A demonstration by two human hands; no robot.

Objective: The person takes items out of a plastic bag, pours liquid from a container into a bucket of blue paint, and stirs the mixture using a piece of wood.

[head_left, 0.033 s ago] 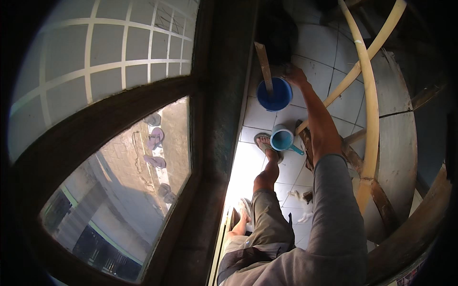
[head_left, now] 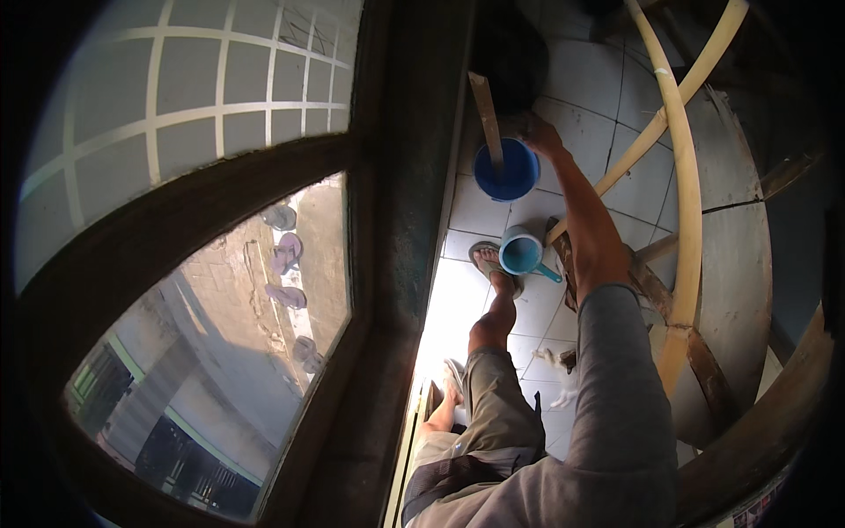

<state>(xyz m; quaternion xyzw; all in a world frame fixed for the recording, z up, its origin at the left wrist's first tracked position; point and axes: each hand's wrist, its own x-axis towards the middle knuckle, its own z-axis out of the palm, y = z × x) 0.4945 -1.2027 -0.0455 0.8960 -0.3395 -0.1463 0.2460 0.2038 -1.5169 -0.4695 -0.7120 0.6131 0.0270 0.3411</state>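
Observation:
My right hand, its arm stretched far forward, is at the right rim of a blue bucket. Its fingers look bent, and shadow hides what they hold, if anything. A flat wooden stick leans in the bucket, its upper end sticking out over the far rim. Nearer to me is a light blue dipper with a teal inside, its handle pointing to the lower right. It overlaps my sandalled foot in the picture; what it rests on is hidden. My left hand is out of view.
A dark wooden frame with glass panes stands close on my left; sandals show through it. Pale curved poles and wooden boards crowd the right. A white and brown cat is on the tiled floor beside my leg.
The view has shifted very slightly against the window frame. My right hand, the bucket and the dipper keep nearly the same places.

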